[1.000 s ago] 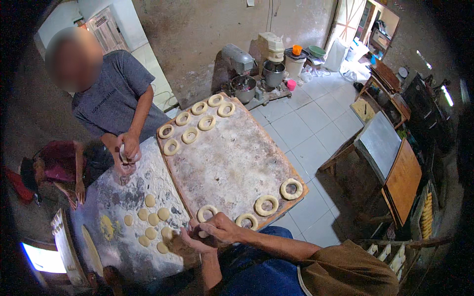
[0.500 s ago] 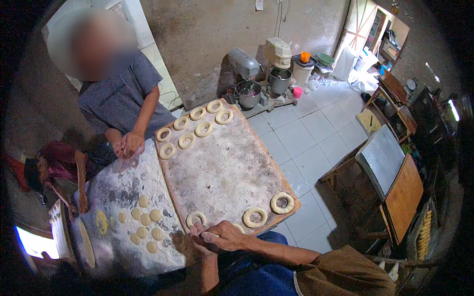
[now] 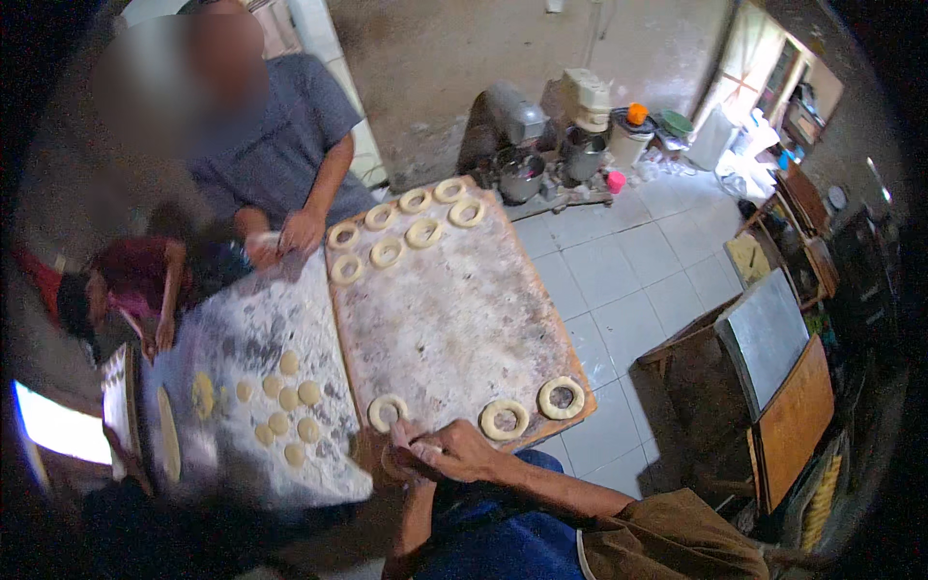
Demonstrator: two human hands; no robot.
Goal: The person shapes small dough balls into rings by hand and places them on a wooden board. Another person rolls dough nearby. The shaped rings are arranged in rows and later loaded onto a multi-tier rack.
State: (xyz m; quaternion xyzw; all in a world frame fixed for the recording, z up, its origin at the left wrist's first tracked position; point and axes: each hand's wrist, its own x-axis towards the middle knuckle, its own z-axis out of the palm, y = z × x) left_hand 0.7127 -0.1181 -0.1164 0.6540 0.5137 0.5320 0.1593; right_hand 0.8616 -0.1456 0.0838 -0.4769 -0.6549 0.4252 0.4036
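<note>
My left hand and my right hand are pressed together at the near edge of a floured wooden board. Both close on a small pale dough piece that is mostly hidden by my fingers. A dough ring lies on the board just above my hands. Two more rings lie to the right along the same edge. Several rings sit at the board's far end.
A floured table on the left carries several small dough discs. Across it, a person in a grey shirt works with both hands; a child stands beside. Mixers and a bucket line the wall. Trays stand right.
The view has shifted as my head moved. My hands have stayed together at the board's near edge, working the dough. The other person's hands have stayed at the table's far edge.
</note>
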